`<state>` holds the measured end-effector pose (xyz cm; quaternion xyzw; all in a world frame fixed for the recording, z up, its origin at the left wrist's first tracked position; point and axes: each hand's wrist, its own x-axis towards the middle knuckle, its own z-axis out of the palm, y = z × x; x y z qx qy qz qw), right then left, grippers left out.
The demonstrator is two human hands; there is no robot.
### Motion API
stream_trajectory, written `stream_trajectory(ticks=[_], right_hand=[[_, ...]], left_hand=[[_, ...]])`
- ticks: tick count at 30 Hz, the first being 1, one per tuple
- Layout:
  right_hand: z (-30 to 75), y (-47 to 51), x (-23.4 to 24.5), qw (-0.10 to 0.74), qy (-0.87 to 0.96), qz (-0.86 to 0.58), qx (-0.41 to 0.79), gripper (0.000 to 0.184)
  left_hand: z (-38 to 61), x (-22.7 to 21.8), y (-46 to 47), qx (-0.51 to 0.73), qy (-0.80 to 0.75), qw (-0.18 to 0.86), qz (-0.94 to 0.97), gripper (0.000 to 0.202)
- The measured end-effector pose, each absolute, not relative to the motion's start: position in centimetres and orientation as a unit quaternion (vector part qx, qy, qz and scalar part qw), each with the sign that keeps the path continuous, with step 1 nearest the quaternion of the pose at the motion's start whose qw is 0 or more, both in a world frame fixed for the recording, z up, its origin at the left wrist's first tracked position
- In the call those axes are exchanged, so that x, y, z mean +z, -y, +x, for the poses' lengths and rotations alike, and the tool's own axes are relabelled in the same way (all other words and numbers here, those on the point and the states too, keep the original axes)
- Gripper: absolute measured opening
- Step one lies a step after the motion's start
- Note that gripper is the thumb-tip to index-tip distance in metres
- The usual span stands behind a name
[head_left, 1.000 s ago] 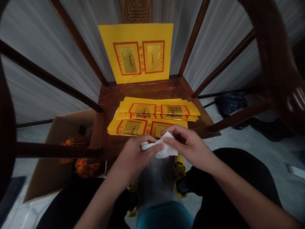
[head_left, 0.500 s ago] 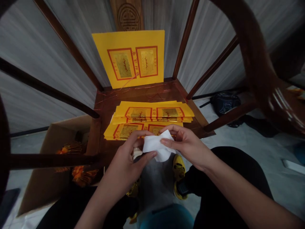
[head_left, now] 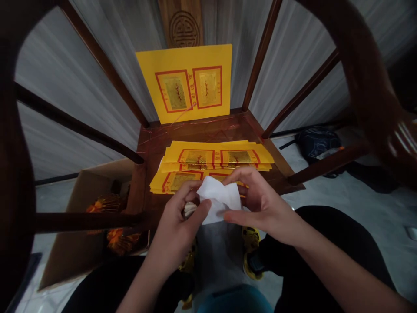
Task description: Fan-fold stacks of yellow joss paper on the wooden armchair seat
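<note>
Its thumb now lower, the right hand (head_left: 265,206) is grasping, with the left hand (head_left: 179,219), a creased white paper sheet (head_left: 224,198) spanning crosswise between them.

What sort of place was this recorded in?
An indoor room, perhaps a home or small shop, though that is uncertain. Yellow printed sheets lie on a wooden chair, a cardboard box holding orange fringed pieces stands beside it, and a dark bag lies on the floor.

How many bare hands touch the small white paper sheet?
2: the left hand is at the left side of the white sheet, the right hand at its right. Both are partly behind it; no other hand shows.
</note>
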<state>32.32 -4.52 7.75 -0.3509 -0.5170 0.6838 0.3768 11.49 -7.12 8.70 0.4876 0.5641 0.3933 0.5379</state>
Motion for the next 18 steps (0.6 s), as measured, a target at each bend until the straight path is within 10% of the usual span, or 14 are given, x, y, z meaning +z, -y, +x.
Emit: stream_trajectory(ticks=[7, 18], right_hand=[[32.3, 4.5, 7.8, 0.360, 0.655, -0.424, 0.511, 0.004], [33.4, 4.3, 8.0, 0.362, 0.713, -0.380, 0.465, 0.017]], left_hand=[[11.4, 8.7, 7.0, 0.404, -0.545, 0.587, 0.441, 0.031], [10.3, 7.6, 6.8, 0.413, -0.540, 0.630, 0.376, 0.027]])
